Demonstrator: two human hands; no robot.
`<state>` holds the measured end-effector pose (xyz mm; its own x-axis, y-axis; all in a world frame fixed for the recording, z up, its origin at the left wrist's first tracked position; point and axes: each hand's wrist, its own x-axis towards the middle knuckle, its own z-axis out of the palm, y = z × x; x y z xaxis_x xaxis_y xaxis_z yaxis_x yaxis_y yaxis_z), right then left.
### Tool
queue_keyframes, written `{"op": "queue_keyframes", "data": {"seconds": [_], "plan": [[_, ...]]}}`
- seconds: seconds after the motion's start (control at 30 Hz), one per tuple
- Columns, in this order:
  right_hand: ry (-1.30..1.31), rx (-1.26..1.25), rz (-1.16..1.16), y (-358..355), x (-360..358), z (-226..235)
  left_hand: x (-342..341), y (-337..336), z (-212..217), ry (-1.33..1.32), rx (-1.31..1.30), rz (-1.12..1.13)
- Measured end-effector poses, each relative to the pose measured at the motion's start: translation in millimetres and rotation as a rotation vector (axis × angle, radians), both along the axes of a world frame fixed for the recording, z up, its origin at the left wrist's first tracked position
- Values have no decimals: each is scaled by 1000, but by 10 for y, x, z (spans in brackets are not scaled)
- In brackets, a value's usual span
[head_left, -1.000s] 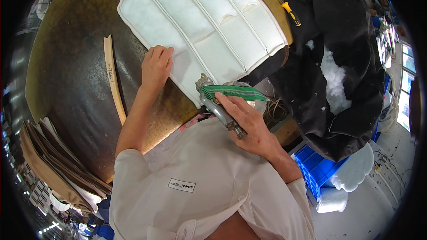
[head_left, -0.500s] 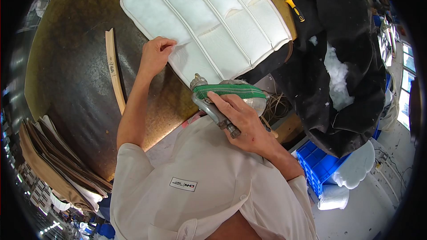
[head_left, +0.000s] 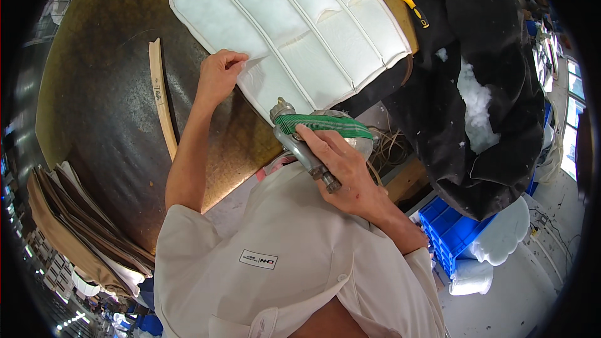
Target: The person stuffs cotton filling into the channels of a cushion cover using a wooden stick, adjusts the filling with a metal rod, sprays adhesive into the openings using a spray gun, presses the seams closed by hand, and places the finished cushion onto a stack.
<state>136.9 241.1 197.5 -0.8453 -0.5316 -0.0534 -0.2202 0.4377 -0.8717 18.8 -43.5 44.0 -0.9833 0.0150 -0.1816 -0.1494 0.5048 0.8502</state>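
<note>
A white padded cushion panel [head_left: 300,9] lies on the table, split lengthwise by raised seams. Its upper part is puffy, while the strip closest to me looks flatter. At its left edge my left hand [head_left: 219,76] is closed, pinching thin white fabric between thumb and fingers. My right hand [head_left: 347,166] is wrapped round a metal spray gun [head_left: 307,156], held in front of my chest. Green webbing [head_left: 335,126] is wound about the gun, partly covering its rounded metal body. The nozzle points toward the panel's near edge, apart from it. My right palm hides the grip.
A curved wooden strip [head_left: 160,97] lies on the dark worn table [head_left: 113,100]. Brown and white fabric pieces [head_left: 81,231] are stacked at the left. To the right are a yellow-handled screwdriver [head_left: 416,11], a black cloth [head_left: 451,144] with loose white stuffing [head_left: 479,109], and a blue crate [head_left: 441,228].
The spray gun's nozzle has shifted slightly up and to the right, with the gun tilting a little. My left hand stays pinched at the panel's edge.
</note>
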Motion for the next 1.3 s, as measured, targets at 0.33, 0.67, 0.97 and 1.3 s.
{"op": "queue_keyframes", "data": {"seconds": [0.33,0.67,0.97,1.3], "plan": [[54,-74,-52,130,55,-64,80,7,-60,24,8,54],[52,-135,-104,1157,303,-184,725,665,109,467,-428,131],[-144,136,-256,2320,560,-2308,1096,1507,-280,571,-617,-20],[-1040,349,-170,3701,275,-5577,1210,1387,-474,373,-745,-135]]}}
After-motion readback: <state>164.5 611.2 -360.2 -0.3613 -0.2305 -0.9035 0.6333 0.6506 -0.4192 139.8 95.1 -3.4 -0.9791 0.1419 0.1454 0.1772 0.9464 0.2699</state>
